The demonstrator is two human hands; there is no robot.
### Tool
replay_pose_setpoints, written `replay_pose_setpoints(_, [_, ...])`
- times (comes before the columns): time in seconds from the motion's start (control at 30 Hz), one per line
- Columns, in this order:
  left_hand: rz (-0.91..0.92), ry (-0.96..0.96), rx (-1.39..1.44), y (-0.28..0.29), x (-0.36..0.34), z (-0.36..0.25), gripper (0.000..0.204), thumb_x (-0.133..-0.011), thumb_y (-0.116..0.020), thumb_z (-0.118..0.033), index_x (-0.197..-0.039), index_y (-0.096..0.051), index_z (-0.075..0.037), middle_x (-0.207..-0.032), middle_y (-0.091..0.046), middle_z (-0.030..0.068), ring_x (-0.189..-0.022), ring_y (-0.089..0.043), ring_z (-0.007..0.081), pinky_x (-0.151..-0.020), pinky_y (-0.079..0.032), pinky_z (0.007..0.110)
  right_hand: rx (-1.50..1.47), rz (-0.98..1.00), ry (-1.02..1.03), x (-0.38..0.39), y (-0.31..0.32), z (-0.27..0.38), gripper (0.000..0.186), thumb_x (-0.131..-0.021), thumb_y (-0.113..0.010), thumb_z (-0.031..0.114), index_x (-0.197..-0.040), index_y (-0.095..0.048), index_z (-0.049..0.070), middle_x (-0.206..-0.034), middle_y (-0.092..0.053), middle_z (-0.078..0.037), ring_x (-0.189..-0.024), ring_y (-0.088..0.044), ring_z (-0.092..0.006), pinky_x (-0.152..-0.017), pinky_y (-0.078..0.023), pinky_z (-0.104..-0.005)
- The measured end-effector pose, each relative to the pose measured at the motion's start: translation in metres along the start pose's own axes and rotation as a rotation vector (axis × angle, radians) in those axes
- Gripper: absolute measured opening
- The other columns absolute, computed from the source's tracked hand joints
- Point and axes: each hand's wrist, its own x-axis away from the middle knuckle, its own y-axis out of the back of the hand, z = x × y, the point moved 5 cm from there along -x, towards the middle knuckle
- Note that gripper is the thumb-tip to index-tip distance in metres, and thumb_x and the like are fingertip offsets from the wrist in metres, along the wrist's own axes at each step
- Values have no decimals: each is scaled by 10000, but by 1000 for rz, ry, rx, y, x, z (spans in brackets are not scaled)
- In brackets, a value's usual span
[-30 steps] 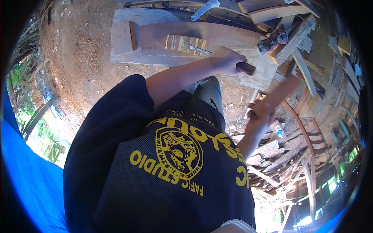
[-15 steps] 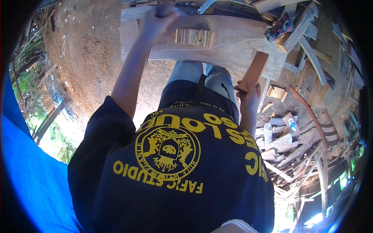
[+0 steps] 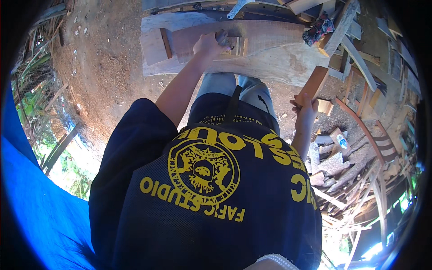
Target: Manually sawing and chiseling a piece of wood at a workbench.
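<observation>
My right hand (image 3: 306,104) is wrapped round the lower end of a reddish-brown wooden block (image 3: 316,81), held up off the right end of the workbench. Over the bench, my left hand (image 3: 208,45) is closed on a small dark block (image 3: 221,37) whose exact kind is unclear. That hand is at the left end of a row of short wood pieces (image 3: 240,46), partly covering them. The pieces stand side by side on a wide brown board (image 3: 274,36). Left of my hand, a narrow dark brown strip (image 3: 166,43) lies across the board's end.
The pale wooden bench top (image 3: 270,65) runs across in front of my legs. A dark red patterned bundle (image 3: 318,31) sits at its right back corner, beside leaning planks (image 3: 342,27). Scrap wood (image 3: 335,162) is heaped at the right. Blue sheeting (image 3: 40,211) hangs at the left.
My left hand has come down and right from the bench's far left onto the row of pieces, uncovering the dark strip. My right hand has shifted right and slightly down with the wooden block.
</observation>
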Motion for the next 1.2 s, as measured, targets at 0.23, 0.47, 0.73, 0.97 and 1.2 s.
replay_pose_setpoints(0.23, [-183, 120, -63, 8, -6, 38, 864, -592, -838, -574, -1263, -595, -88, -1126, -660, 165, -1132, -611, 299, -885, -531, 428, -1, -6, -43, 7, -4, -29, 283, -955, -582, 231, -1109, -462, 26, -867, -660, -148, -636, -686, -226, -441, -448, -245])
replay_pose_setpoints(0.47, [-53, 99, 235, 11, 3, 36, 763, -623, -810, -521, -1189, -617, -46, -988, -700, 196, -965, -681, 317, -838, -532, 422, 41, 117, -74, 16, -41, -29, 305, -938, -587, 196, -1088, -446, -29, -846, -624, -143, -588, -671, -205, -408, -466, -244])
replay_pose_setpoints(0.73, [-369, -363, 162, 14, 17, -8, 733, -666, -785, -458, -1256, -543, -96, -1121, -660, 143, -960, -668, 351, -804, -539, 451, -67, 129, -20, 10, -60, -18, 281, -960, -559, 207, -1104, -417, 12, -890, -637, -153, -654, -693, -233, -439, -511, -261])
replay_pose_setpoints(0.97, [-307, -345, 177, 16, 8, 12, 703, -720, -779, -465, -1290, -549, -123, -1160, -656, 146, -1046, -641, 333, -866, -518, 443, -362, 255, -257, -22, -143, -45, 348, -972, -527, 287, -1209, -412, 60, -1155, -581, -185, -1004, -627, -308, -756, -561, -431])
replay_pose_setpoints(1.2, [-11, -267, 343, 16, -14, 56, 732, -695, -825, -411, -1298, -550, -100, -1210, -639, 185, -1133, -606, 345, -955, -476, 418, -404, 327, -195, -19, -194, -81, 367, -962, -550, 266, -1224, -421, 43, -1108, -563, -140, -970, -610, -276, -797, -560, -432])
